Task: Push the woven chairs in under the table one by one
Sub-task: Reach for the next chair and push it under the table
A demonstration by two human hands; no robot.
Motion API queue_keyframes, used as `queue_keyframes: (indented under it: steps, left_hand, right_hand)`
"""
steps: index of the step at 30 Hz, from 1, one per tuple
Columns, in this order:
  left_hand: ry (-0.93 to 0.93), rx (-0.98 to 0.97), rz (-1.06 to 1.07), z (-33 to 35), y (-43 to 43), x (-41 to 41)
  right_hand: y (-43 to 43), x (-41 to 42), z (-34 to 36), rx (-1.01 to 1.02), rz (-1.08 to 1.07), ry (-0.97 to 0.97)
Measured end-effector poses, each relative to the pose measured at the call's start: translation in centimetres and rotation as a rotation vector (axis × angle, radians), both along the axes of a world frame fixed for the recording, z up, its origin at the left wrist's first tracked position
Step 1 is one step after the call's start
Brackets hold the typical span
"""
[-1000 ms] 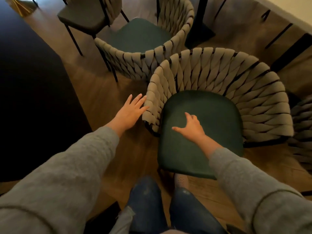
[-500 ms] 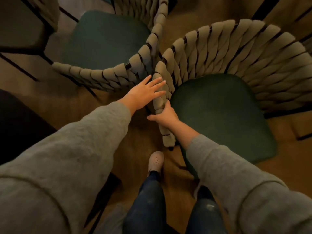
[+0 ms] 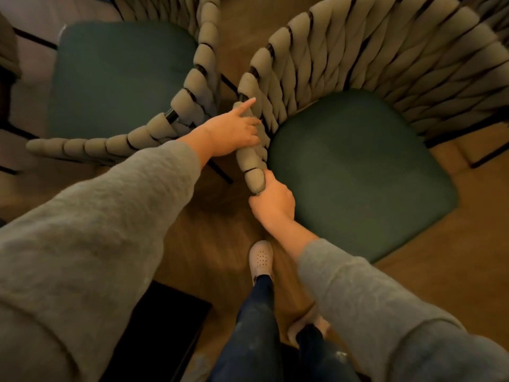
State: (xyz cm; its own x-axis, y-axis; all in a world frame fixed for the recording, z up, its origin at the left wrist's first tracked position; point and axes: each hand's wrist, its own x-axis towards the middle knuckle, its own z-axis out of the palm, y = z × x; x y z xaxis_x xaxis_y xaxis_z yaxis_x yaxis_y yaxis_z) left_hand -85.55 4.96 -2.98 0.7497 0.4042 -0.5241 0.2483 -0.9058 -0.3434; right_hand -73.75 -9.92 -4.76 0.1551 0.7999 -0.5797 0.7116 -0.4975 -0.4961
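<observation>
A woven chair (image 3: 358, 172) with a dark green seat and a thick beige braided back stands at the right. My left hand (image 3: 234, 132) grips its left armrest rail, index finger stretched along the weave. My right hand (image 3: 274, 201) is closed on the front end of that same rail. A second woven chair (image 3: 121, 81) of the same kind stands at the left, its curved back almost touching the first chair's back.
A black table corner (image 3: 165, 326) shows at the bottom left, beside my legs in dark jeans and light perforated shoes (image 3: 261, 257). The floor is brown wood. A further chair's edge (image 3: 8, 51) sits at the far left. Black chair legs cross the floor between the chairs.
Both hands have moved onto the right chair's left armrest and closed on it; a second ago the left hovered open beside it and the right rested over the seat. The view has closed in.
</observation>
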Motion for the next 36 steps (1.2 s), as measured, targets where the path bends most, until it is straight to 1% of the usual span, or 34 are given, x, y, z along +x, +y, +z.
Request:
queue_keyframes:
  steps: [4, 9, 15, 20, 22, 27, 30, 32, 34, 36]
  left_hand:
    - [0.041, -0.075, -0.079, 0.2, -0.8, 2.3]
    - [0.051, -0.14, -0.09, 0.6, -3.1, 6.6]
    - [0.094, -0.116, -0.131, 1.2, -6.7, 10.5]
    - [0.103, -0.138, -0.1, 0.9, -13.1, 12.5]
    - [0.083, -0.159, -0.055, 0.9, -15.8, 12.7]
    - [0.105, -0.202, 0.063, 0.8, -22.3, 13.1]
    - [0.14, -0.257, 0.102, 0.6, -25.0, 13.2]
    - [0.153, -0.29, 0.058, 0.6, -25.2, 13.2]
    - [0.176, -0.33, -0.05, 1.0, -23.4, 13.4]
    - [0.251, -0.31, -0.117, 1.4, -19.8, 13.6]
  right_hand:
    - [-3.0, 3.2, -0.4, -0.002, 0.042, -0.042]
    - [-7.0, 8.5, -0.8, -0.007, 0.097, -0.106]
    - [-14.2, 15.1, -0.9, -0.043, 0.206, -0.218]
    - [-19.9, 18.8, -0.9, -0.064, 0.277, -0.229]
    - [-21.9, 19.5, -0.8, -0.077, 0.315, -0.218]
    - [-26.6, 21.3, 0.0, -0.138, 0.418, -0.213]
    - [-27.8, 20.5, 0.3, -0.166, 0.464, -0.167]
    - [-27.8, 19.1, 0.2, -0.171, 0.41, -0.137]
    - [-27.7, 18.3, 0.0, -0.126, 0.355, -0.144]
    - [-27.7, 18.0, -0.4, -0.073, 0.392, -0.15]
